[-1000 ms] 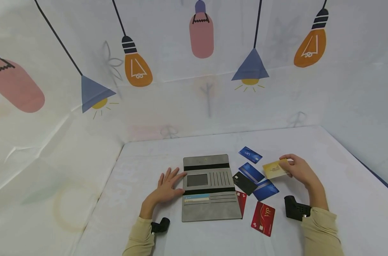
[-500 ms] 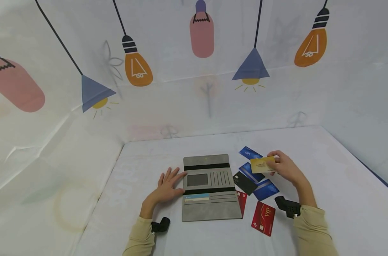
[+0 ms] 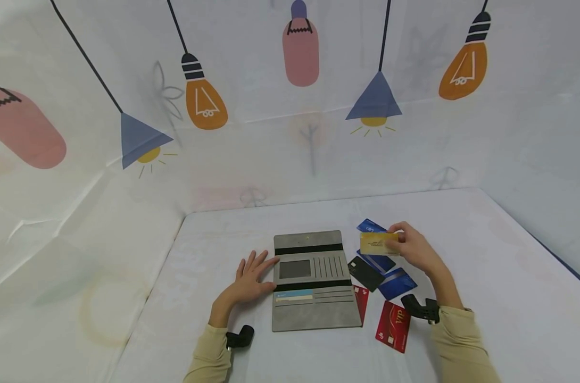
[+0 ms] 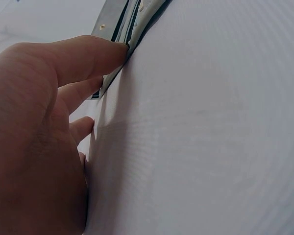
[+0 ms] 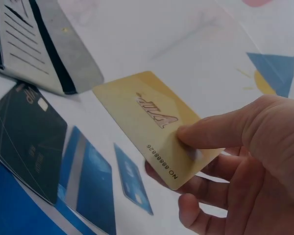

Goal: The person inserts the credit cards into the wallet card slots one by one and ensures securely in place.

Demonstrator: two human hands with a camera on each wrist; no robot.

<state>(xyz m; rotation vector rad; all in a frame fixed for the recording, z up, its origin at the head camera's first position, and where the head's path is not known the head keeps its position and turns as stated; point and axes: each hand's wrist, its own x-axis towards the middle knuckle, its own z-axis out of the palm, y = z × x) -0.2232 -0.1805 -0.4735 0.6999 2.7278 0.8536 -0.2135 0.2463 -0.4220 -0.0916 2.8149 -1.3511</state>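
Observation:
An unfolded grey wallet (image 3: 314,316) lies on the table, with slots and a clear window in its middle panel and a blue-and-cream card in its lower panel. My left hand (image 3: 249,282) rests at the wallet's left edge with spread fingers, thumb and index touching it. In the left wrist view those fingertips (image 4: 120,51) meet the edge. My right hand (image 3: 416,250) pinches a gold VIP card (image 5: 137,110) between thumb and fingers, raised over the blue cards right of the wallet. The right wrist view shows the thumb on its printed face.
Beside the wallet lie a dark card (image 3: 365,274), blue cards (image 3: 397,284) and a red card (image 3: 361,303) partly under the wallet. A red VIP card (image 3: 394,325) lies nearer the front. White printed sheets (image 3: 271,159) stand behind the table.
My right hand has carried the gold card leftward, from the right of the blue cards to above them, closer to the wallet. My left hand and the wallet stay put.

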